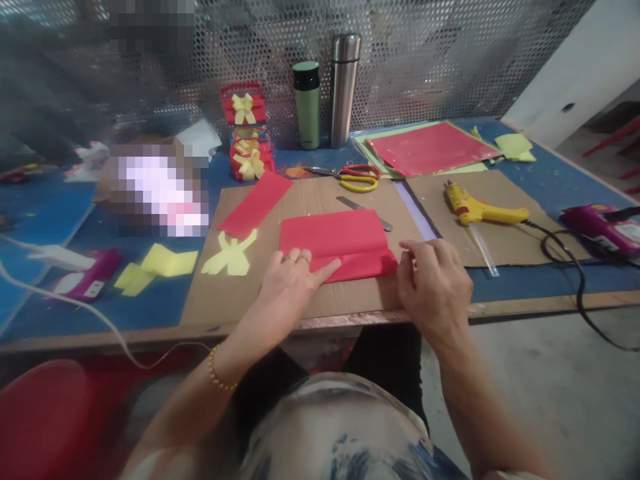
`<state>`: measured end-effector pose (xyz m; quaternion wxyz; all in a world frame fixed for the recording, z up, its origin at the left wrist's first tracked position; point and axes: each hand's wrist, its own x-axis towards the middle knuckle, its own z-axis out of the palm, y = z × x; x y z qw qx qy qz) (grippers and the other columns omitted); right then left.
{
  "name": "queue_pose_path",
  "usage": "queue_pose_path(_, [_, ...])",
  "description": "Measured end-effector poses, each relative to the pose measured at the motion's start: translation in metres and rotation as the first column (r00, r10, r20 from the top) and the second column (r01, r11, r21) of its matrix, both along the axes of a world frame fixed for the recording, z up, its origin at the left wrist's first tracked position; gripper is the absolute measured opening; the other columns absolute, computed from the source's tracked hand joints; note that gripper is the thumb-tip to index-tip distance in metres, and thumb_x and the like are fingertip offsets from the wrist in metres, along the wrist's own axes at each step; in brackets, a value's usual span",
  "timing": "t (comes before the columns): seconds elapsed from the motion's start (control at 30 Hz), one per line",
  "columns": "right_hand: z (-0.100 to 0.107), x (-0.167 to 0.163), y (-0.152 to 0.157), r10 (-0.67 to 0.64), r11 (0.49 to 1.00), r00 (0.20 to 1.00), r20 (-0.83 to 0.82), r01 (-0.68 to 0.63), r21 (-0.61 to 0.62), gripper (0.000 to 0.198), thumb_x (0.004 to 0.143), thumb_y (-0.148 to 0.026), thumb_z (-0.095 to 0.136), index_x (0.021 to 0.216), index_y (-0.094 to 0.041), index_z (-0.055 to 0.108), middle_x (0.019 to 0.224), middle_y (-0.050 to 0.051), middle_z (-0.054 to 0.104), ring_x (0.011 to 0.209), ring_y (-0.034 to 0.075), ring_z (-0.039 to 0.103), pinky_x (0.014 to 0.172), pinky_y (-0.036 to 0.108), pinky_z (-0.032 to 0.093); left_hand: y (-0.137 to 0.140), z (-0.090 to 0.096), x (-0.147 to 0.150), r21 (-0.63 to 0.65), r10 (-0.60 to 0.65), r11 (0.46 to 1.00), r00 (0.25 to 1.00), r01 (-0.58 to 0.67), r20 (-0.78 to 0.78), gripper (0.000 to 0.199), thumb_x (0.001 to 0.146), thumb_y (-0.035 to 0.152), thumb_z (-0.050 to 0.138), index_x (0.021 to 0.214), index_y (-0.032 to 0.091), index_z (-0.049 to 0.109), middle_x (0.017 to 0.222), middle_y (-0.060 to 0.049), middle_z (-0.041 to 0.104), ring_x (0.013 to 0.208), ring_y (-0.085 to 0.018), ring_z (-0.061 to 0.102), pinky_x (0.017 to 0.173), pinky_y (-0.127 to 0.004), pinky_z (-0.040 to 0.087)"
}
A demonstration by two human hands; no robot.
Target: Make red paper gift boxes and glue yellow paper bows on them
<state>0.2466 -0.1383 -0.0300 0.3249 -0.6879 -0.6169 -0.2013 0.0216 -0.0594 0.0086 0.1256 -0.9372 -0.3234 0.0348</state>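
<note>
A creased red paper sheet [325,232] lies on brown cardboard [215,303] near the edge of a blue counter [163,310], its near flap under my left hand [290,283], whose fingers are extended and pressing down, grasping nothing. My right hand [439,280] is curled at the sheet's right edge; I cannot tell whether its fingers pinch the paper. A slim grey tool [349,203] lies at the sheet's far right corner. To the sheet's left are a red strip [256,205] and a yellow paper cutout [227,257]; to its right, a yellow glue gun [483,211]. Beyond the sheet are scissors [361,180] with red and yellow handles, a green flask [308,110] and a steel flask [344,100], with red pieces bearing yellow bows [243,109] standing farther left.
</note>
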Motion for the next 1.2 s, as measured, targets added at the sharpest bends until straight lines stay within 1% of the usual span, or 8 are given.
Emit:
queue_pose_path(0.07, [0.006,-0.012,-0.005,0.202,0.979,0.975,0.089,-0.203,0.000,0.021,0.102,-0.020,0.051,0.111,-0.017,0.069,0.101,0.013,0.072,0.093,0.026,0.063,0.080,0.039,0.047,-0.001,0.000,0.000,0.004,0.001,1.000,1.000,-0.001,0.009,0.062,0.101,0.006,0.049,0.154,0.038,0.051,0.100,-0.009,0.066,0.095,-0.025,0.060,0.080,-0.037,0.039])
queue_pose_path(0.2, [0.008,-0.034,-0.008,0.549,0.824,0.833,0.066,-0.526,-0.210,0.025,0.105,-0.024,0.052,0.121,-0.016,0.069,0.114,0.012,0.073,0.096,0.024,0.062,0.084,0.038,0.050,-0.003,0.004,0.002,0.001,0.018,1.000,1.000,-0.018,0.004,0.052,0.105,0.015,0.048,0.152,0.036,0.054,0.099,-0.010,0.066,0.097,-0.027,0.060,0.080,-0.037,0.040])
queue_pose_path(0.3, [0.003,-0.036,-0.007,0.574,0.798,0.818,0.042,-0.547,-0.254,0.030,0.107,-0.030,0.050,0.122,-0.012,0.069,0.114,0.014,0.074,0.093,0.023,0.063,0.086,0.038,0.052,-0.005,0.007,0.003,-0.019,0.038,0.999,0.999,-0.038,0.007,0.050,0.105,0.014,0.049,0.150,0.034,0.058,0.099,-0.011,0.066,0.098,-0.027,0.061,0.080,-0.037,0.040])
queue_pose_path(0.5, [-0.006,-0.025,-0.014,0.611,0.777,0.790,0.049,-0.585,-0.232,0.039,0.109,-0.031,0.045,0.136,-0.010,0.064,0.130,0.016,0.072,0.125,0.026,0.063,0.106,0.045,0.053,-0.006,0.007,0.004,-0.035,0.054,0.998,0.999,-0.054,0.001,0.050,0.104,0.014,0.050,0.150,0.033,0.059,0.101,-0.012,0.067,0.100,-0.029,0.061,0.081,-0.039,0.042])
queue_pose_path(0.8, [-0.010,-0.002,-0.030,0.486,0.856,0.874,-0.015,-0.479,-0.197,0.030,0.106,-0.029,0.054,0.128,-0.012,0.065,0.114,0.016,0.074,0.099,0.026,0.065,0.084,0.041,0.057,-0.006,0.009,0.004,-0.059,0.062,0.996,0.998,-0.062,0.013,0.056,0.102,0.008,0.046,0.152,0.033,0.057,0.103,-0.013,0.067,0.100,-0.028,0.060,0.083,-0.040,0.043])
queue_pose_path(0.97, [-0.009,0.022,-0.038,0.450,0.883,0.891,0.061,-0.433,-0.180,0.027,0.105,-0.024,0.057,0.128,-0.012,0.065,0.113,0.014,0.074,0.102,0.025,0.064,0.090,0.040,0.052,-0.005,0.006,0.003,-0.017,0.052,0.998,0.999,-0.052,-0.016,0.060,0.100,0.005,0.046,0.153,0.033,0.055,0.103,-0.013,0.067,0.100,-0.028,0.059,0.082,-0.039,0.041])
queue_pose_path(1.13, [0.002,0.030,-0.040,0.191,0.982,0.949,0.250,-0.182,-0.057,0.016,0.101,-0.028,0.064,0.093,-0.016,0.071,0.091,0.011,0.074,0.084,0.024,0.063,0.081,0.041,0.049,-0.005,0.003,0.004,-0.006,0.047,0.999,0.998,-0.047,-0.034,0.064,0.100,0.003,0.047,0.155,0.034,0.052,0.102,-0.012,0.067,0.098,-0.027,0.058,0.081,-0.038,0.039])
queue_pose_path(1.2, [0.005,0.025,-0.036,0.159,0.987,0.956,0.247,-0.162,-0.010,0.017,0.101,-0.026,0.063,0.090,-0.015,0.071,0.094,0.013,0.075,0.087,0.025,0.064,0.081,0.040,0.049,-0.005,0.003,0.004,-0.010,0.043,0.999,0.998,-0.043,-0.036,0.063,0.100,0.004,0.047,0.155,0.034,0.052,0.102,-0.012,0.068,0.098,-0.027,0.059,0.081,-0.038,0.040])
